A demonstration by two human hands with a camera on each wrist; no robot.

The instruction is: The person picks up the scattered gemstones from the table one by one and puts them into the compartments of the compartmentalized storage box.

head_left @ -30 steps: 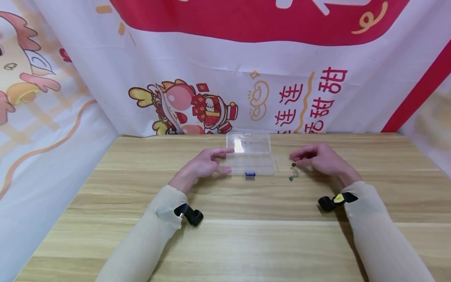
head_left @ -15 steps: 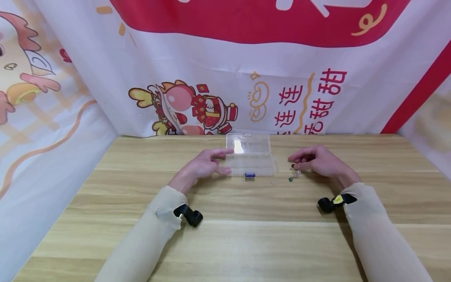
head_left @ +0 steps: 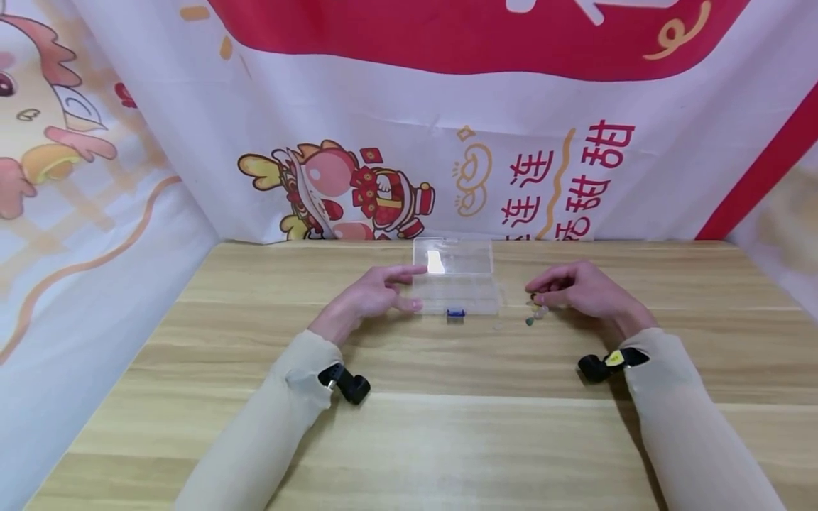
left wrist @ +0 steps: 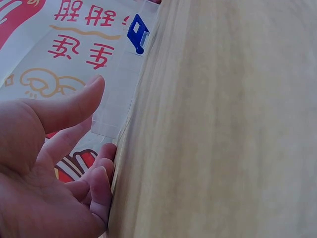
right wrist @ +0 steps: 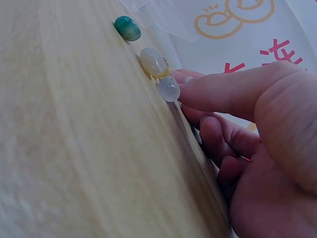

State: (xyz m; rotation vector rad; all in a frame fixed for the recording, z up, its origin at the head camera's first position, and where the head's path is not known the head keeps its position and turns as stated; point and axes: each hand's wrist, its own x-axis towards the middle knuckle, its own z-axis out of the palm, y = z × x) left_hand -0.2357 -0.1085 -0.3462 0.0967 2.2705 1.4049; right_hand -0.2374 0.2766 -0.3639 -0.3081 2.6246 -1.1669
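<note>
A clear plastic compartment box (head_left: pixel 424 306) lies with its lid (head_left: pixel 473 257) raised at the back and a blue latch (left wrist: pixel 136 33) on its front. My left hand (head_left: pixel 373 294) is at the box's left end, thumb stretched toward the front corner and index finger toward the lid hinge. My right hand (head_left: pixel 591 292) reaches to a small group of polished stones, its other fingers curled under. Its thumb tip meets a round whitish stone (right wrist: pixel 169 90); I cannot tell whether the fingers pinch a stone. Beside it are a cloudy oval stone (right wrist: pixel 151 61) and a green stone (right wrist: pixel 128 28).
A dark reddish stone (head_left: pixel 533 295) shows close to the right fingertips. A small clear piece (head_left: pixel 498 326) lies just in front of the box's right corner. Behind the wooden table (head_left: pixel 409 447) hangs a printed cloth (head_left: pixel 409 99), close to the raised lid.
My right thumb has come down over the stones, partly covering the dark reddish one. My left hand stays at the box. The head view has shifted slightly.
</note>
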